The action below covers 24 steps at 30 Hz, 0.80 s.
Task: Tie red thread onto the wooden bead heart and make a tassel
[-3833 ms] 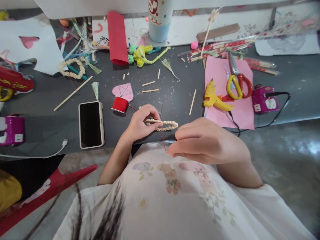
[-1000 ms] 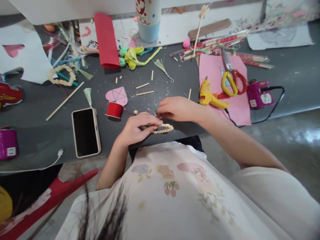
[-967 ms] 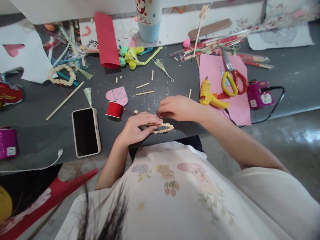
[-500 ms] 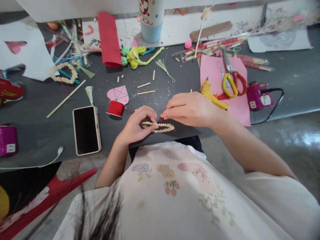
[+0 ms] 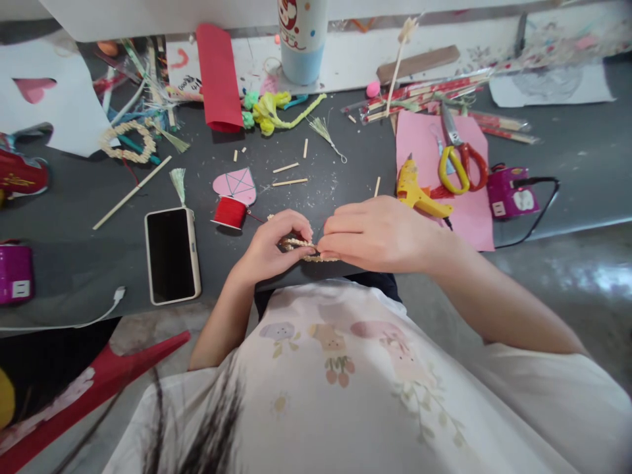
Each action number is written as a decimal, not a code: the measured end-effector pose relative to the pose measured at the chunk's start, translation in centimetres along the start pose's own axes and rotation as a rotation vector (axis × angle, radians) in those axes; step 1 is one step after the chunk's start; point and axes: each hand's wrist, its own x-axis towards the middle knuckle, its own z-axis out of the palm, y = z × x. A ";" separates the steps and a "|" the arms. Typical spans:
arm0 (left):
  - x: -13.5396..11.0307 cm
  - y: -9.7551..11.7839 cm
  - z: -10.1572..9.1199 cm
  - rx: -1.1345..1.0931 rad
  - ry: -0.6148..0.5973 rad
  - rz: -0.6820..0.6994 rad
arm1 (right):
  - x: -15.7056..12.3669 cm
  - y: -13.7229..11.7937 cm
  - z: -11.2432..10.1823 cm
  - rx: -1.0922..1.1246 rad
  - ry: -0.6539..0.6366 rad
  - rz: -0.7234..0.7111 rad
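A beige ring with a bumpy, beaded-looking edge is pinched on its left side by my left hand, thumb below and fingers above. My right hand is closed, its fingertips against the ring's upper strand and covering its right part. A short bit of red thread shows at those fingertips; most of it is hidden. To the left of my left hand lies a spool of red thread, its loose end running toward that hand. A pink heart-shaped card wound with green thread touches the spool.
A phone lies at left. A yellow glue gun and scissors rest on pink paper at right. Short stick pieces lie ahead. A second beige ring and a tall cup stand farther back.
My right hand has come down onto the ring, covering its right side. The red thread that stretched up from the ring to my right fingertips is now mostly hidden.
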 end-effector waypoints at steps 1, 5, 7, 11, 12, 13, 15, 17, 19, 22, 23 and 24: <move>0.0 0.0 0.0 0.001 0.002 0.003 | 0.0 0.0 0.0 -0.009 -0.007 0.008; -0.1 0.0 0.1 -0.011 -0.004 -0.013 | -0.2 0.7 0.4 -0.047 -0.027 0.132; -0.1 0.1 0.1 -0.018 -0.005 -0.024 | -0.3 1.2 0.7 -0.050 -0.023 0.197; -0.1 0.2 0.1 0.004 -0.010 -0.027 | -0.1 2.2 1.7 0.000 -0.027 0.274; -0.1 0.2 0.1 0.012 -0.012 -0.027 | 0.0 2.4 1.9 0.012 -0.036 0.299; 0.0 0.2 0.1 0.017 -0.012 -0.026 | 0.0 2.6 2.2 0.019 -0.043 0.330; 0.0 0.2 0.1 0.020 -0.010 -0.020 | -0.1 2.9 2.6 0.021 -0.054 0.402; 0.0 0.2 0.1 0.020 -0.008 -0.015 | -0.4 3.2 2.7 0.046 -0.055 0.453; 0.1 0.2 0.1 0.022 -0.009 -0.012 | -0.8 3.4 2.6 0.133 -0.054 0.426; 0.0 0.2 0.2 0.014 -0.010 -0.011 | -1.3 3.5 2.4 0.304 -0.061 0.297; 0.0 0.2 0.2 0.011 -0.010 -0.010 | -1.3 3.5 2.4 0.342 -0.070 0.272; 0.0 0.2 0.2 0.008 -0.010 -0.011 | -1.3 3.4 2.5 0.369 -0.081 0.261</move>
